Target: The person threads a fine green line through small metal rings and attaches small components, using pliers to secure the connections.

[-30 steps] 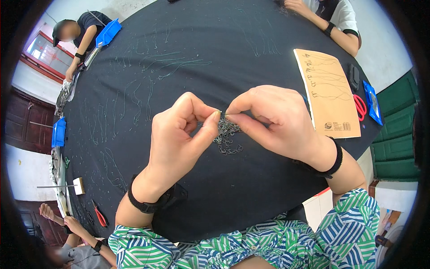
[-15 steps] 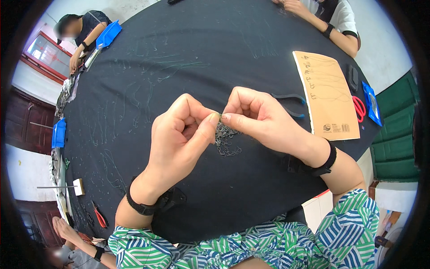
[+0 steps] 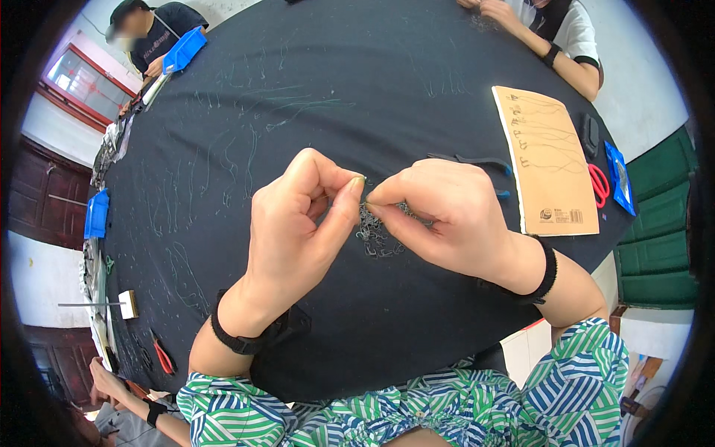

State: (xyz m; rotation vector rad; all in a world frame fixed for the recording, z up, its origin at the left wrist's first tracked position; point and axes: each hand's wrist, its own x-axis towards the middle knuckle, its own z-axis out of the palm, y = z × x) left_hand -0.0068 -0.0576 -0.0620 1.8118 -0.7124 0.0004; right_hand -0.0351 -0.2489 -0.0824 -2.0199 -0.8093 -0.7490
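My left hand (image 3: pixel 290 223) and my right hand (image 3: pixel 450 212) are raised close together over the dark cloth, thumb and forefinger pinched on each. A trace of thin green line shows at the left fingertips. Whatever the right fingertips pinch is too small to make out. Behind and beneath the fingers lies a heap of small metal hooks (image 3: pixel 377 242), partly hidden by my right hand. Thin green lines (image 3: pixel 298 100) with tiny hooks at their ends lie spread over the cloth, left and far.
Right of my hands are dark pliers (image 3: pixel 480 162), a brown notebook (image 3: pixel 555 175) with hooked lines, red-handled scissors (image 3: pixel 598 185) and a blue packet (image 3: pixel 620 177). Red-handled pliers (image 3: pixel 161 356) and blue trays (image 3: pixel 97 214) line the left edge. Other people sit around the table.
My fingertips were touching and now stand slightly apart. My right hand has turned, its back more upward. The person at the far left has drawn an arm back.
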